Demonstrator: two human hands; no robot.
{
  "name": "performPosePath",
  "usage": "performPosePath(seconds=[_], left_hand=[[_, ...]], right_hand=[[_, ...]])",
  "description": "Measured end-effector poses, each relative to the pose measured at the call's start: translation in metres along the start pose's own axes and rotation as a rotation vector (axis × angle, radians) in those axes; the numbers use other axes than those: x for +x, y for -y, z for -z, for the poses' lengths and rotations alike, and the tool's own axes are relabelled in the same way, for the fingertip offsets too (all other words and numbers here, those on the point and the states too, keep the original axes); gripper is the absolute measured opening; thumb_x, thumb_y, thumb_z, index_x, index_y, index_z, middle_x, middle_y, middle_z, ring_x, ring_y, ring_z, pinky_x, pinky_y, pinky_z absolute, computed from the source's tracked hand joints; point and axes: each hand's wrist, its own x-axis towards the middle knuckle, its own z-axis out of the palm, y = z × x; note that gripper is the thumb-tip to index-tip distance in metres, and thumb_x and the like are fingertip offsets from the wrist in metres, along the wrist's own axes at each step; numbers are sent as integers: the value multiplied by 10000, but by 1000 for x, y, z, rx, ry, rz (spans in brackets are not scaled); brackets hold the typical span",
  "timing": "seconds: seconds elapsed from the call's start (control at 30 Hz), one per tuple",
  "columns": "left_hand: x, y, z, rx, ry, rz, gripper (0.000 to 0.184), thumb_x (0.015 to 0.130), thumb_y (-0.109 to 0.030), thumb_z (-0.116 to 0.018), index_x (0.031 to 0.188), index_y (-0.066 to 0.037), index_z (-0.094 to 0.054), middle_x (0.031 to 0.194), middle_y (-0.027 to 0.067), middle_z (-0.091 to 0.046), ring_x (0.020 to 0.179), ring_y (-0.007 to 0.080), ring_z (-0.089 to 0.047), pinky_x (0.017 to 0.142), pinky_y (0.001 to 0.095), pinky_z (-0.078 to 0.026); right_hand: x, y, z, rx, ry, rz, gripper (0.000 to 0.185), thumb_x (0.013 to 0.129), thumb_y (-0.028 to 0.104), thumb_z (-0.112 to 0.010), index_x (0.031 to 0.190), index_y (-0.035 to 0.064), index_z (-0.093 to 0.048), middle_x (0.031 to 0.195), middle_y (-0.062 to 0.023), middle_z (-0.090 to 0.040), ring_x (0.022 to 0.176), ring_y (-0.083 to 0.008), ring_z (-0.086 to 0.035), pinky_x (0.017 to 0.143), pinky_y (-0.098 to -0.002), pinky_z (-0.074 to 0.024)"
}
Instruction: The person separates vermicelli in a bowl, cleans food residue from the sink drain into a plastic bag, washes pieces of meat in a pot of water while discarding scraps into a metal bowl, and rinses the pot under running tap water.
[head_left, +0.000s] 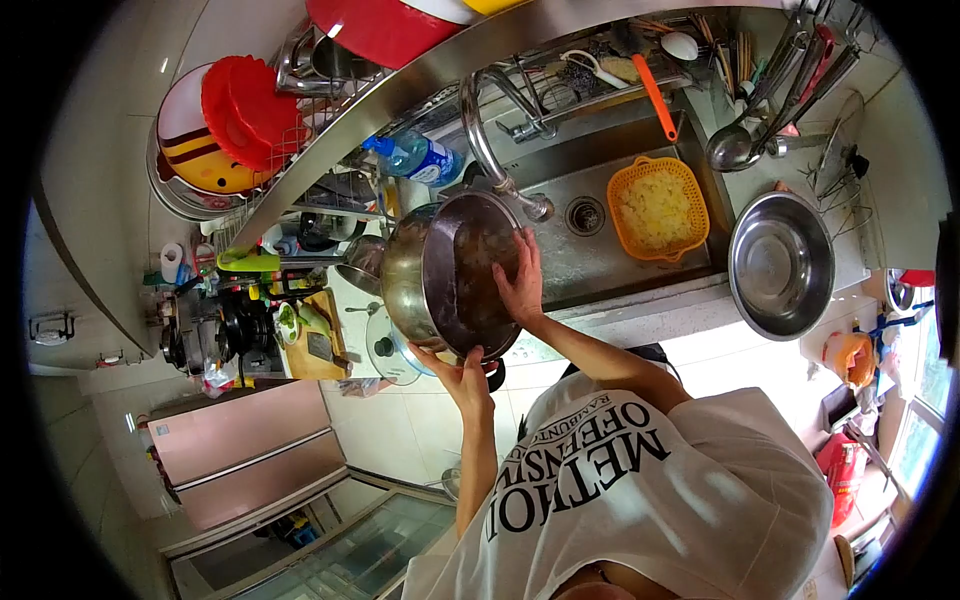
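Note:
A large steel pot (408, 290) is tilted beside the left end of the sink, its dark inside facing the faucet side. My left hand (464, 386) holds the pot's near rim, thumb on top and fingers along the outside. My right hand (522, 282) lies at the pot's right rim with its fingers stretched and apart over the opening. The pot's contents are dark and hard to make out. Above the right hand hangs the faucet (484, 140). In the sink (570, 262) a yellow basket (615, 212) holds pale chopped pieces.
A steel bowl (780, 265) stands right of the sink, near several ladles (733, 148). Behind the pot is a blue detergent bottle (420, 160). A glass lid (388, 345) and a cutting board (318, 358) lie to the left. A metal shelf edge (370, 95) crosses overhead.

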Motion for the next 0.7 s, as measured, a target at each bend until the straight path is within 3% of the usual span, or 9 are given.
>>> performPosePath(seconds=[0.57,0.7], left_hand=[[-9,-9,-6,49,1,-88,1081,703,77,-608,1508,-158,75,1473,173,-248,886,218,-582,501,247,-503],[-9,-7,-6,68,-14,-89,1073,707,77,-606,1510,-162,64,1494,150,-222,904,221,-575,504,245,-503]], right_hand=[[-1,4,-2,15,-1,-7,634,830,130,-638,1385,18,-352,1480,-223,-256,1365,-393,-273,1124,-428,-258],[-1,5,-4,22,-17,2,636,834,135,-639,1386,15,-346,1481,-223,-251,1362,-394,-276,1122,-427,-261]])
